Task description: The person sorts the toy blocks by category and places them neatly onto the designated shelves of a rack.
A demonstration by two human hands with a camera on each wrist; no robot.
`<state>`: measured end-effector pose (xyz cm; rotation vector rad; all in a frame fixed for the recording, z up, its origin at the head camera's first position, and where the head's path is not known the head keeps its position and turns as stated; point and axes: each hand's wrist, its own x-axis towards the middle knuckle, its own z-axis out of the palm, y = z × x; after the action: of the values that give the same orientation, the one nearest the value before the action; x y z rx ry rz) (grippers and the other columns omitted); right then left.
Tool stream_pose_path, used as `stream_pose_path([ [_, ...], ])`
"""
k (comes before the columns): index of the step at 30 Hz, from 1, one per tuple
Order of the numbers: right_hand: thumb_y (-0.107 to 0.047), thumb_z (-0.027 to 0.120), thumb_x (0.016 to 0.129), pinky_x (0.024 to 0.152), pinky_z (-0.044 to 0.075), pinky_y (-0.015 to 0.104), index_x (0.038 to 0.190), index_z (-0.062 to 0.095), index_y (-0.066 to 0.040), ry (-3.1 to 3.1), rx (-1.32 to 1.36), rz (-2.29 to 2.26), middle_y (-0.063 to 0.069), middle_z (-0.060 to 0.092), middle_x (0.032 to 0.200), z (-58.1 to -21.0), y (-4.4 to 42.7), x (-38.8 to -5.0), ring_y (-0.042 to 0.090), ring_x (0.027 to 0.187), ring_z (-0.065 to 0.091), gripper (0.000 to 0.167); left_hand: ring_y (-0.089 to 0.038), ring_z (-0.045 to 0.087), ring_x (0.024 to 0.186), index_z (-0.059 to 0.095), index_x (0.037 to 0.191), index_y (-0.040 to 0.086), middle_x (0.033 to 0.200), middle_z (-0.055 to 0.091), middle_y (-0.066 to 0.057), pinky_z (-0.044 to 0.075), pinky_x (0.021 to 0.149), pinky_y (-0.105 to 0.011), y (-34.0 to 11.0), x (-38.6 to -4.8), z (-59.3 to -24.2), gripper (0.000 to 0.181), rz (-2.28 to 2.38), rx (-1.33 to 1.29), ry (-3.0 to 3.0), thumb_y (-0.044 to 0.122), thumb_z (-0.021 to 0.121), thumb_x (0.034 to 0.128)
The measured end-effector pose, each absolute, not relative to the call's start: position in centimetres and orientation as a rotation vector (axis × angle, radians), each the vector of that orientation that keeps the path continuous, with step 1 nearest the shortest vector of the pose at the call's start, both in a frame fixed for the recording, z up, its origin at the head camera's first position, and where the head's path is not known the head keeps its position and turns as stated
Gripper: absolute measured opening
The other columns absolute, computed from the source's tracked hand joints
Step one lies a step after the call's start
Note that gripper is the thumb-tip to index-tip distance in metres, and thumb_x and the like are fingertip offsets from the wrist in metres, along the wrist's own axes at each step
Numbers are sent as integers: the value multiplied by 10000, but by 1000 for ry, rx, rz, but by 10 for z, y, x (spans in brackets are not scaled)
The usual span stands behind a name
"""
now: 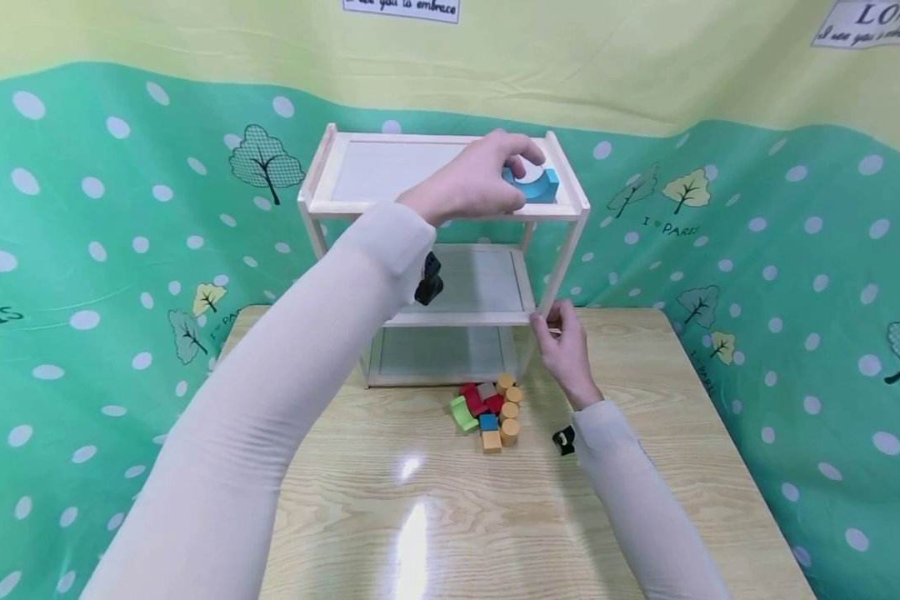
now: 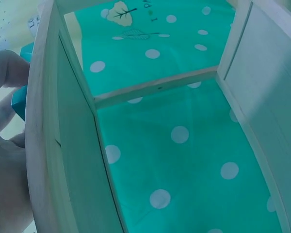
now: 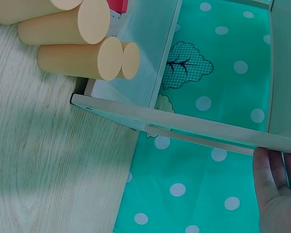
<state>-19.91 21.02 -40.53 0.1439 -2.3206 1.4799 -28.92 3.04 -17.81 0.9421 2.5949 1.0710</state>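
A white-and-pale-wood three-tier shelf rack [image 1: 442, 319] stands on the table. On the front right of its top tier sits a blue curved block [image 1: 543, 188] with a scooped-out upper side. My left hand [image 1: 487, 177] reaches over the top tier and pinches the left end of this block. In the left wrist view the shelf edge partly hides the hand [image 2: 7, 170] and the blue block [image 2: 19, 102]. Lower down, my right hand [image 1: 566, 346] grips the rack's front right post at the middle tier. Its fingers [image 3: 265, 177] meet the post [image 3: 194, 124] in the right wrist view.
Before the rack's bottom tier lies a cluster of blocks: several tan cylinders [image 1: 509, 432], a green curved block [image 1: 462, 413], red pieces [image 1: 474, 400], a blue cube [image 1: 488, 422] and an orange cube [image 1: 491, 442]. A green dotted curtain [image 1: 120, 250] surrounds the wooden table [image 1: 360, 517].
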Motion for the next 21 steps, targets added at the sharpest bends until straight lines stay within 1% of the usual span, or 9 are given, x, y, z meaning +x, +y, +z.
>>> stream_pose_path([
  [4,-51,539,950,719,512,236,1059,488,86,-2315,148,1489,196,541,933,-405,210,-200,279,894,562,183,-145,461,1128,505,1345,176,1312,480,-28,460,841,-245,27,-288,-179,521,1064,959,2643,73,587,841],
  [9,-52,540,950,747,529,309,1063,488,82,-2313,152,1492,184,541,933,-406,211,-201,274,893,564,183,-136,437,1205,495,1359,168,1359,466,-14,430,917,-233,21,-282,-177,505,994,975,2757,148,593,863],
  [11,-54,539,951,761,531,354,1068,486,81,-2314,151,1497,185,542,937,-407,211,-201,276,898,565,186,-147,437,1196,506,1347,151,1348,471,-20,416,930,-230,17,-279,-178,485,975,1007,2797,157,585,869],
  [14,-57,540,952,768,529,382,1073,486,81,-2315,147,1499,190,544,944,-407,211,-201,285,903,568,192,-157,449,1158,537,1312,122,1302,502,-25,397,931,-210,11,-275,-180,439,963,1074,2853,145,577,875],
  [16,-55,541,951,766,530,375,1075,486,82,-2313,147,1505,196,544,947,-408,212,-201,291,904,569,193,-159,457,1130,558,1287,109,1265,527,-27,383,931,-197,7,-273,-182,409,964,1118,2882,126,572,879],
  [18,-53,542,949,756,530,342,1073,486,82,-2312,147,1505,195,544,945,-408,212,-201,286,899,568,191,-163,468,1110,578,1261,95,1236,552,-31,376,935,-197,2,-270,-186,379,986,1162,2898,114,578,883],
  [21,-50,542,949,741,527,300,1069,487,81,-2312,145,1510,191,540,941,-408,212,-202,270,889,561,185,-178,478,1100,601,1225,75,1204,575,-42,375,943,-220,-5,-267,-191,344,1063,1206,2897,98,587,883],
])
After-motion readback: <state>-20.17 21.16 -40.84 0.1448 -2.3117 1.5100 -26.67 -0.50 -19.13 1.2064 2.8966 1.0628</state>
